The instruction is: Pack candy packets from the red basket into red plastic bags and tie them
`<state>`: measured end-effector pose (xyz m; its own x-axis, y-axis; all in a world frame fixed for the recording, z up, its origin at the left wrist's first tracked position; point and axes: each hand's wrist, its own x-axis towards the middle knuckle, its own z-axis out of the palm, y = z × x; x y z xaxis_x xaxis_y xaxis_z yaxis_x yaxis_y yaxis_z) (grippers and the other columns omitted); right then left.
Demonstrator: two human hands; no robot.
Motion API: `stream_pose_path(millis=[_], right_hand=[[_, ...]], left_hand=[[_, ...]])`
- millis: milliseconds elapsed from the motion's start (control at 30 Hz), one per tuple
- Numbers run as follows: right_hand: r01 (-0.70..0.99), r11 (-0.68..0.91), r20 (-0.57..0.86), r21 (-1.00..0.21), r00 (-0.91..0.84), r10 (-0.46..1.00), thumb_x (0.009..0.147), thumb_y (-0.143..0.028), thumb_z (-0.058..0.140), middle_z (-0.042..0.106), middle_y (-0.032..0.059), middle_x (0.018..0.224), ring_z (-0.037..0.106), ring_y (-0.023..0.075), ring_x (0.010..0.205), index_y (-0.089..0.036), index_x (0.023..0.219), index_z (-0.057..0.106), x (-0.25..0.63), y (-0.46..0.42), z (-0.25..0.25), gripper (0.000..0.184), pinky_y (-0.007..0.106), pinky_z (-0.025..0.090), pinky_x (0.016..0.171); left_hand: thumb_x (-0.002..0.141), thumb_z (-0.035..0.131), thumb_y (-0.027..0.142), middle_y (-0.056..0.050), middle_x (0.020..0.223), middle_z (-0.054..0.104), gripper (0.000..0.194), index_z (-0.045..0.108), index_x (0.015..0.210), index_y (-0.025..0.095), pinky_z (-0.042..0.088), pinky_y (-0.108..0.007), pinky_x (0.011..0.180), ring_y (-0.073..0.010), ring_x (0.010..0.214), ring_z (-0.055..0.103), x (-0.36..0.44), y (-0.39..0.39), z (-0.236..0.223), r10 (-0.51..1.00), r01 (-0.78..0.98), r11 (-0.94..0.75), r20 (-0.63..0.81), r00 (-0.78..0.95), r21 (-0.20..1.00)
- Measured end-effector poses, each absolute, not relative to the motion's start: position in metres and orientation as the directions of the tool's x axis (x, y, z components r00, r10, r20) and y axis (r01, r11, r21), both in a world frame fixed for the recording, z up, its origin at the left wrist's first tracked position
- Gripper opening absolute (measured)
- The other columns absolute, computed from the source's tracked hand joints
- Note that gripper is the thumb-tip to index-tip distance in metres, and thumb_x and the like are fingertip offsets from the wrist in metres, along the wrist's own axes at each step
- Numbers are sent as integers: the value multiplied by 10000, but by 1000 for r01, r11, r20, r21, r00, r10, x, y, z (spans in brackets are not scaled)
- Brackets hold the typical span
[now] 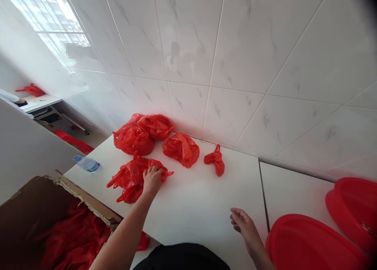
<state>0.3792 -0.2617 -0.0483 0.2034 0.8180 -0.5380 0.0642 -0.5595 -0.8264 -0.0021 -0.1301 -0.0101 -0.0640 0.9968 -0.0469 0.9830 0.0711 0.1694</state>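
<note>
Glossy plastic bags [129,176], smooth tabletop [200,199], rough-edged cardboard box [25,211]

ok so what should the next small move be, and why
Probably draw the red bag under the left hand toward the right hand: the left hand is on it at the edge of the near pile, while the right is apart from the bags and appears to hold nothing.

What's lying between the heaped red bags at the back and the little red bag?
In the head view, a rounded, crumpled red bundle lies on the table between the heaped bags and the little bag.
</note>
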Motion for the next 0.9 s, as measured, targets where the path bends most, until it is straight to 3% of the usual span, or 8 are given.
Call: stream_pose_path(millis=[100,233,333,433,533,667,800,900], right_hand=[[193,-512,-485,-837,175,857,718,-454,584,686,92,996,644,252,898,-199,984,661,376,-244,-58,376,384,517,765],[432,-363,-330,-826,151,932,747,-351,539,586,105,1272,589,248,1108,-205,1144,633,367,-202,-69,433,381,466,927],[646,-316,-300,-695,139,944,785,-248,506,378,112,1478,416,250,1328,-223,1325,533,354,-168,-67,541,360,408,1006],[781,-285,-292,-555,138,946,791,-168,512,229,104,1557,342,268,1378,-246,1385,479,340,-138,-63,600,357,390,1022],[845,-265,-297,-464,134,946,777,-114,525,167,66,1586,328,277,1383,-268,1381,487,332,-118,-66,624,366,386,1026],[868,-300,-362,-395,153,920,741,-53,522,182,53,1591,235,331,1420,-243,1404,456,336,-109,-79,693,472,353,1051],[857,-302,-367,-418,145,919,766,-76,506,263,94,1563,309,314,1389,-172,1444,389,342,-123,-84,695,441,365,1057],[709,-266,-290,-653,90,953,818,-161,499,329,124,1529,329,244,1385,-118,1435,390,342,-152,-75,628,365,317,1111]], left_hand=[[825,399,100,-123,1435,432,556,520,1340,269,271,-555,1025,-335,1366,268,-14,-133,-25,981,987,142,-141,-132,68],[831,493,238,-127,1572,221,662,323,1470,274,301,-578,1014,-372,1420,174,-13,-136,-41,954,978,208,-227,-197,28],[860,481,280,-125,1592,152,685,240,1501,277,282,-557,1049,-349,1444,126,-4,-138,-39,979,982,177,-118,-169,61],[855,490,259,-122,1595,138,676,267,1493,273,274,-527,1071,-333,1454,105,7,-141,-35,992,986,128,-35,-125,110],[827,524,250,-124,1595,134,711,273,1492,268,305,-523,1059,-347,1450,125,17,-146,-35,992,976,118,-69,-107,185],[771,569,220,-108,1594,149,741,320,1468,261,336,-488,1061,-332,1442,176,27,-153,-44,990,942,72,-141,-26,327],[747,565,214,-100,1556,262,680,408,1409,240,309,-458,1102,-291,1424,253,41,-157,-46,978,869,-4,-181,107,496],[743,573,242,-125,1501,351,674,415,1397,199,296,-418,1117,-266,1393,320,61,-154,-41,958,764,8,-223,178,646]])
